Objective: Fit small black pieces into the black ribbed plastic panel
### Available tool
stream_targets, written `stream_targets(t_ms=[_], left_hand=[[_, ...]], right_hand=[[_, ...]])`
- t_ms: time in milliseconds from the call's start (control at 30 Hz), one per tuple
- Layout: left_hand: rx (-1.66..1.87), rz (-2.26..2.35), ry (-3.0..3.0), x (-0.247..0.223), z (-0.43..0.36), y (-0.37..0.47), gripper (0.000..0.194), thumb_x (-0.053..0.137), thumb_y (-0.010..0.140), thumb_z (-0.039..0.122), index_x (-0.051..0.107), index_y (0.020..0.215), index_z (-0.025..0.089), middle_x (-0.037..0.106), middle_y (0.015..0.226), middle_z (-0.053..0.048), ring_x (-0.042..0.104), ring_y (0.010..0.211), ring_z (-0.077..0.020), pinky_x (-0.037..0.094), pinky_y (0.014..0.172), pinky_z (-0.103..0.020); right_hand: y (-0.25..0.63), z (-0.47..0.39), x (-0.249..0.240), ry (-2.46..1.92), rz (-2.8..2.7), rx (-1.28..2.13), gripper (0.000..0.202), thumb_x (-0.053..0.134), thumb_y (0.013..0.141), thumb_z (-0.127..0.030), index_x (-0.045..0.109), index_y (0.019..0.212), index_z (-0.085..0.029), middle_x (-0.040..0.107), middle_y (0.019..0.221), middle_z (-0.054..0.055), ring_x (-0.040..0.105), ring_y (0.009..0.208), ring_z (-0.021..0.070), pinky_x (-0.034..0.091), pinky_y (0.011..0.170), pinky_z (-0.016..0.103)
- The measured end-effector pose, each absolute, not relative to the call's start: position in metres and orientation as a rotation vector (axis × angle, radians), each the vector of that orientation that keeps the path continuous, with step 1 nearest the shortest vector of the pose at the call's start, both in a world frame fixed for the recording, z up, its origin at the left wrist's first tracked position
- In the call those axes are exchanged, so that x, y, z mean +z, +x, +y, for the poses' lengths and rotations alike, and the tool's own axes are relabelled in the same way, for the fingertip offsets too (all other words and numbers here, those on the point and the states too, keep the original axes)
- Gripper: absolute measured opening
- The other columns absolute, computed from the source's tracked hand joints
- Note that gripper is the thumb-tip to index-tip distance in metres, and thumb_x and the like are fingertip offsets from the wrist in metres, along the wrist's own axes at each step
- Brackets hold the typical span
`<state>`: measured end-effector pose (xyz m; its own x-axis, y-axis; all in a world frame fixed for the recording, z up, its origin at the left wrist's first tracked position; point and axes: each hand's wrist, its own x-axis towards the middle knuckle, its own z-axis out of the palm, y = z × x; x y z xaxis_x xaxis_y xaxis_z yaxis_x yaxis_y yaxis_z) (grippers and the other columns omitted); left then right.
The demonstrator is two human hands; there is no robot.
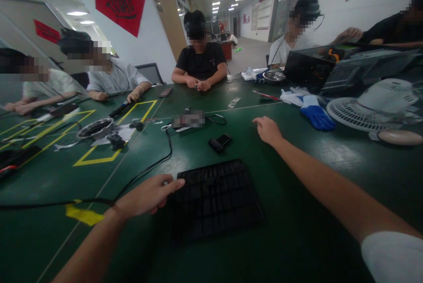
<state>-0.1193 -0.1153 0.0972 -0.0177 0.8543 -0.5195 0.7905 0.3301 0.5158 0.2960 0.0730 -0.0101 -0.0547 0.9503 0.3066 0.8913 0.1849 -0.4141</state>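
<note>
My left hand (155, 192) grips the left edge of a black plastic panel (228, 203), thumb on top and the other fingers curled below the edge. The panel has a grid of ridges and lies low over the green table in front of me. My right hand (267, 129) reaches forward over the table, index finger stretched out and the others loosely bent, with nothing visible in it. Between the panel and the far side is a small black device (220, 143), nearer to my right hand than to my left.
A white fan (357, 104), blue-and-white gloves (315, 113) and an open computer case (310, 69) occupy the right. A black cable (148, 169) runs along the left, near yellow tape and a metal ring (95, 128). Several people sit around the table, including one opposite (201, 62).
</note>
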Motion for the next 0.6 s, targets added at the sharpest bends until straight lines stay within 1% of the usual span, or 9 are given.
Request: stream_targets(t_ms=[67, 167, 233, 300, 333, 400, 467, 533, 600], left_hand=[[0.227, 1.844, 1.572, 0.102, -0.102, -0.11, 0.061, 0.066, 0.08, 0.079, 0.071, 0.095, 0.021, 0.07, 0.069, -0.004, 0.063, 0.055, -0.0235, 0.044, 0.055, -0.032], [0.454, 1.884, 1.811, 0.101, -0.074, -0.084, 0.057, 0.074, 0.078, 0.073, 0.072, 0.103, 0.021, 0.077, 0.091, -0.01, 0.072, 0.079, -0.0293, 0.049, 0.071, -0.035], [0.416, 1.875, 1.905, 0.094, -0.052, -0.062, 0.068, 0.076, 0.077, 0.072, 0.07, 0.12, 0.02, 0.079, 0.107, -0.015, 0.074, 0.093, -0.0341, 0.05, 0.081, -0.039], [0.257, 1.84, 2.022, 0.083, -0.029, -0.041, 0.08, 0.073, 0.079, 0.074, 0.065, 0.136, 0.018, 0.074, 0.131, -0.02, 0.071, 0.115, -0.0399, 0.05, 0.095, -0.044], [0.177, 1.835, 2.076, 0.078, -0.019, -0.032, 0.087, 0.072, 0.078, 0.075, 0.062, 0.141, 0.017, 0.07, 0.141, -0.023, 0.067, 0.127, -0.0424, 0.049, 0.101, -0.046], [0.069, 1.806, 2.175, 0.069, 0.0, -0.018, 0.097, 0.072, 0.076, 0.079, 0.058, 0.149, 0.017, 0.06, 0.155, -0.024, 0.058, 0.14, -0.045, 0.046, 0.11, -0.049], [0.026, 1.745, 2.25, 0.062, 0.014, -0.011, 0.097, 0.074, 0.074, 0.077, 0.061, 0.148, 0.015, 0.061, 0.153, -0.025, 0.059, 0.14, -0.045, 0.046, 0.112, -0.05], [0.041, 1.688, 2.289, 0.059, 0.023, -0.008, 0.086, 0.078, 0.073, 0.068, 0.07, 0.138, 0.013, 0.067, 0.143, -0.024, 0.064, 0.132, -0.0445, 0.049, 0.109, -0.05], [0.147, 1.64, 2.225, 0.057, 0.028, -0.01, 0.072, 0.082, 0.07, 0.06, 0.077, 0.124, 0.013, 0.073, 0.13, -0.021, 0.068, 0.121, -0.0422, 0.051, 0.103, -0.048]], right_hand=[[0.296, 0.072, -0.009, -1.727, -1.94, 0.162, 0.046, 0.043, 0.103, -0.015, 0.073, 0.137, -0.018, 0.072, 0.118, 0.014, 0.067, 0.103, 0.0274, 0.053, 0.091, 0.041], [0.298, 0.072, -0.009, -1.732, -1.924, 0.168, 0.046, 0.043, 0.102, -0.015, 0.072, 0.138, -0.017, 0.072, 0.119, 0.015, 0.067, 0.103, 0.0277, 0.052, 0.09, 0.04], [0.299, 0.073, -0.01, -1.735, -1.919, 0.166, 0.045, 0.044, 0.102, -0.015, 0.073, 0.136, -0.017, 0.072, 0.119, 0.015, 0.067, 0.103, 0.0273, 0.052, 0.089, 0.039], [0.299, 0.074, -0.011, -1.737, -1.921, 0.154, 0.044, 0.045, 0.101, -0.014, 0.074, 0.133, -0.017, 0.072, 0.119, 0.015, 0.067, 0.103, 0.0272, 0.052, 0.091, 0.039], [0.299, 0.075, -0.011, -1.74, -1.92, 0.141, 0.043, 0.045, 0.101, -0.014, 0.075, 0.132, -0.017, 0.072, 0.118, 0.015, 0.068, 0.103, 0.0272, 0.052, 0.092, 0.04], [0.299, 0.076, -0.013, -1.745, -1.91, 0.118, 0.042, 0.047, 0.099, -0.012, 0.076, 0.128, -0.016, 0.072, 0.115, 0.015, 0.068, 0.102, 0.027, 0.051, 0.094, 0.04], [0.3, 0.078, -0.015, -1.739, -1.891, 0.112, 0.04, 0.051, 0.095, -0.012, 0.077, 0.125, -0.017, 0.072, 0.113, 0.014, 0.068, 0.101, 0.0263, 0.052, 0.094, 0.039], [0.301, 0.079, -0.018, -1.713, -1.877, 0.127, 0.039, 0.055, 0.092, -0.012, 0.077, 0.124, -0.018, 0.071, 0.113, 0.012, 0.068, 0.1, 0.0253, 0.053, 0.094, 0.039], [0.302, 0.081, -0.02, -1.675, -1.869, 0.147, 0.04, 0.055, 0.091, -0.011, 0.077, 0.124, -0.019, 0.071, 0.115, 0.011, 0.068, 0.101, 0.0243, 0.055, 0.094, 0.039]])
